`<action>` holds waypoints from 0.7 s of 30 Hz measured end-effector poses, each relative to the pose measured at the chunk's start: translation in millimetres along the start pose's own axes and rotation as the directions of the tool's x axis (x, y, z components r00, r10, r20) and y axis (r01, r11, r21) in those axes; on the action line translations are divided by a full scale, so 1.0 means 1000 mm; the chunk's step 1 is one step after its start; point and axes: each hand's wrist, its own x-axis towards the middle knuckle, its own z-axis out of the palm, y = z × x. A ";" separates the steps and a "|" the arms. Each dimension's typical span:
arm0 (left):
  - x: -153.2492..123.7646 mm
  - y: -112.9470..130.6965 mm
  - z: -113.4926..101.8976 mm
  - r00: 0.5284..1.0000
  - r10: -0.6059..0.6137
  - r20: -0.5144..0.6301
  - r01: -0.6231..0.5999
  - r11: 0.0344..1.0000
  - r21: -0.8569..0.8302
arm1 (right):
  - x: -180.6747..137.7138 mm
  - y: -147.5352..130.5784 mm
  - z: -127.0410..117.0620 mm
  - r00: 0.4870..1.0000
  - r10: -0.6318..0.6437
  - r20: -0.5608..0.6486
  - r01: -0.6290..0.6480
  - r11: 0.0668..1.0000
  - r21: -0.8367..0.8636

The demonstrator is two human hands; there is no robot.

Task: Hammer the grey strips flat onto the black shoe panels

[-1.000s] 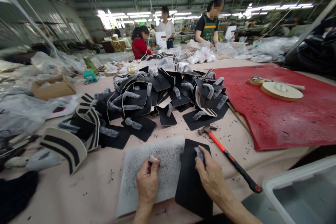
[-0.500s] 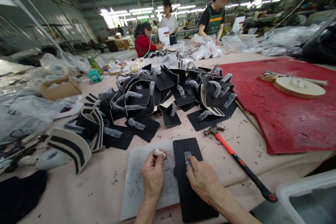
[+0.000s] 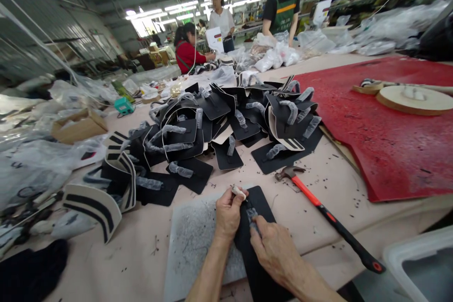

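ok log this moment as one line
left hand: pinching small white piece | right hand: pressing clear strip on black panel | hammer: idle

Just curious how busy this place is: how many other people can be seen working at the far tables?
3: a person in a red top seated, a person in a white shirt standing, a person in a green apron standing right. More may be hidden behind.

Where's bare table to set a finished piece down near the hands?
Bare table lies between the grey mat and the striped pieces, and between the black panel and the hammer. The black pile beyond is crowded.
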 end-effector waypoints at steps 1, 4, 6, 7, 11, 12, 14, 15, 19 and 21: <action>-0.001 0.001 0.000 1.000 0.001 0.013 -0.002 1.000 0.013 | 0.000 0.000 0.000 1.000 0.001 -0.002 -0.001 1.000 -0.001; -0.001 0.004 0.000 1.000 -0.002 0.028 0.000 0.998 0.066 | 0.000 -0.003 -0.003 1.000 0.002 0.018 -0.002 1.000 -0.001; -0.001 0.007 0.001 1.000 -0.001 0.029 -0.002 0.996 0.094 | 0.000 -0.006 -0.006 0.999 0.007 0.036 -0.007 1.000 0.009; -0.001 0.008 0.001 1.000 0.002 0.030 -0.006 0.995 0.104 | 0.000 -0.009 -0.008 0.999 0.010 0.048 -0.011 1.000 0.019; 0.000 0.010 0.002 0.999 0.013 0.031 -0.016 0.993 0.116 | 0.000 -0.016 -0.014 0.995 0.027 0.097 -0.031 0.999 0.041; 0.000 0.009 0.002 0.999 0.010 0.031 -0.014 0.993 0.116 | 0.000 -0.017 -0.015 0.994 0.031 0.104 -0.035 0.998 0.042; 0.000 0.008 0.002 1.000 0.006 0.028 -0.009 0.993 0.116 | 0.000 -0.017 -0.015 0.994 0.038 0.106 -0.043 0.998 0.045; 0.000 0.007 0.002 1.000 0.007 0.027 -0.010 0.993 0.120 | 0.000 -0.017 -0.015 0.994 0.040 0.106 -0.045 0.998 0.051; -0.003 0.007 0.003 0.999 0.050 0.015 -0.052 0.981 0.186 | -0.003 -0.017 -0.014 0.994 0.035 0.102 -0.044 0.996 0.082; -0.006 0.008 0.004 0.995 0.101 0.016 -0.102 0.965 0.242 | -0.006 -0.016 -0.017 0.997 0.011 0.081 -0.022 0.991 0.134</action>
